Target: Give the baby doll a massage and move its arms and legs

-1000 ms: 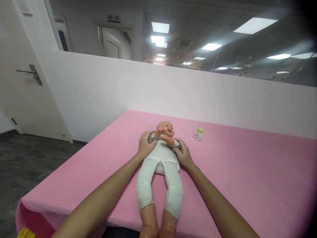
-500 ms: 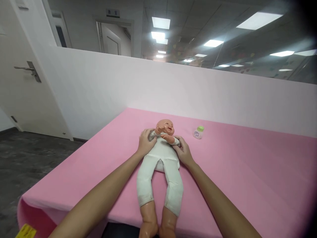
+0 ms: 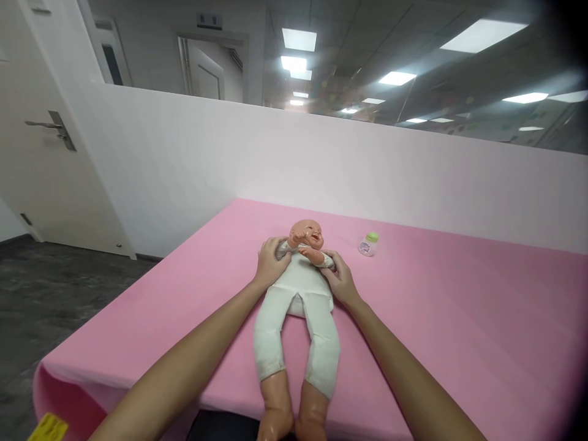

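A baby doll [image 3: 301, 278] with a white cloth body lies on its back on the pink-covered table [image 3: 441, 318], its head toward the wall and its feet at the near edge. My left hand [image 3: 272, 263] is wrapped round the doll's upper side and arm on the left, thumb on its chest. On the other side, my right hand [image 3: 340, 278] grips the doll by the other arm and flank. The doll's bare forearms are bent up over its chest. Some of my fingertips are hidden behind the doll's arms and body.
A small clear bottle [image 3: 368, 245] with a green cap stands on the cloth right of the doll's head. Behind the table runs a white low wall [image 3: 321, 159]. A door [image 3: 55, 147] with a metal handle is at the left. Something yellow [image 3: 48, 427] shows at the lower left.
Both hands keep the same hold on the doll, which has not visibly moved. Only the camera view has shifted very slightly.
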`<state>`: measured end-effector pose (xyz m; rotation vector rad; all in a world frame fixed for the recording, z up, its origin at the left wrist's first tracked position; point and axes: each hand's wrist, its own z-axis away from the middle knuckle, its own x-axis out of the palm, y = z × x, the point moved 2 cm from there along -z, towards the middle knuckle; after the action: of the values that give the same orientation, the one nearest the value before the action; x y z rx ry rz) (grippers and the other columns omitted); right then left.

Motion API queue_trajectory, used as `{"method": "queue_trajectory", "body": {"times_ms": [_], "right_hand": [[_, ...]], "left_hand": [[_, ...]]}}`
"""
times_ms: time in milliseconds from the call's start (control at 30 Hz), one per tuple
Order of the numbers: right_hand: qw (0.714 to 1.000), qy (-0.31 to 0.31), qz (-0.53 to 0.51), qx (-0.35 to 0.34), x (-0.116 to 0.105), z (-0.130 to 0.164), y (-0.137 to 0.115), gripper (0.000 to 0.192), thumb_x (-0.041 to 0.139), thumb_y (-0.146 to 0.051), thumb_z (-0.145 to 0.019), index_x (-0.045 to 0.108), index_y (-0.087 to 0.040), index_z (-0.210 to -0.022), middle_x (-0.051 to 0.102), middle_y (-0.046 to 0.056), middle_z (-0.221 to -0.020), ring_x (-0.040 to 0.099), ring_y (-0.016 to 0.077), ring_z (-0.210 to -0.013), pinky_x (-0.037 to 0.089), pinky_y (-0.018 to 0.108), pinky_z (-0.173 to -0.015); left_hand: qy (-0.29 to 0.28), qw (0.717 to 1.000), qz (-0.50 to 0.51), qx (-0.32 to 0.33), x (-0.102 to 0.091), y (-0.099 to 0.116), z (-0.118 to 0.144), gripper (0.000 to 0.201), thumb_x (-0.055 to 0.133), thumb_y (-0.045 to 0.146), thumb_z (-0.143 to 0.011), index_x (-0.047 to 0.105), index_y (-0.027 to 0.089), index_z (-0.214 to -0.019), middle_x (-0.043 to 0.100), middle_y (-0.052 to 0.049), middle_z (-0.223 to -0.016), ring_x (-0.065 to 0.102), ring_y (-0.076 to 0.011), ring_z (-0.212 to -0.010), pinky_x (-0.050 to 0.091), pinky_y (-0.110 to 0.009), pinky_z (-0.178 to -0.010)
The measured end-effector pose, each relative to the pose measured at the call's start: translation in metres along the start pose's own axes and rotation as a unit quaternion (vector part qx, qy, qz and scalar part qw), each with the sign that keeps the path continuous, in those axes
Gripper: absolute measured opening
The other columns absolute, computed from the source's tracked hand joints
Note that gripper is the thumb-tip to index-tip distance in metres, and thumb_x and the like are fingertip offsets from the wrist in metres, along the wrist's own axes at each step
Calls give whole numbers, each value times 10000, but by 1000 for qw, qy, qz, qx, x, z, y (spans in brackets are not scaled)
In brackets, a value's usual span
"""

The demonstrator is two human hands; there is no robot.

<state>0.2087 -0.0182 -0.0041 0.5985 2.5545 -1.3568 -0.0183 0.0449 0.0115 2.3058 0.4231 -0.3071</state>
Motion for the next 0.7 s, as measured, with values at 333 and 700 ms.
{"method": "queue_trajectory", "body": {"times_ms": [333,700], "right_hand": [[1000,0,-1,3,0,0,-1,358,607,-330,-909,624,-253,-1258,674,78,-1246,618,279,-1103,518,402,-877],[1000,-2,-2,8,0,1,-2,348,612,-348,-921,625,-259,-1257,672,79,-1245,615,284,-1113,518,406,-879]], "left_hand": [[-1,1000,0,-2,-1,1,0,367,673,152,-825,641,252,-1177,680,-49,-1191,597,-270,-1158,477,-454,-1024],[1,1000,2,-2,0,1,0,364,669,157,-830,641,255,-1179,676,-52,-1190,598,-271,-1157,479,-452,-1021]]}}
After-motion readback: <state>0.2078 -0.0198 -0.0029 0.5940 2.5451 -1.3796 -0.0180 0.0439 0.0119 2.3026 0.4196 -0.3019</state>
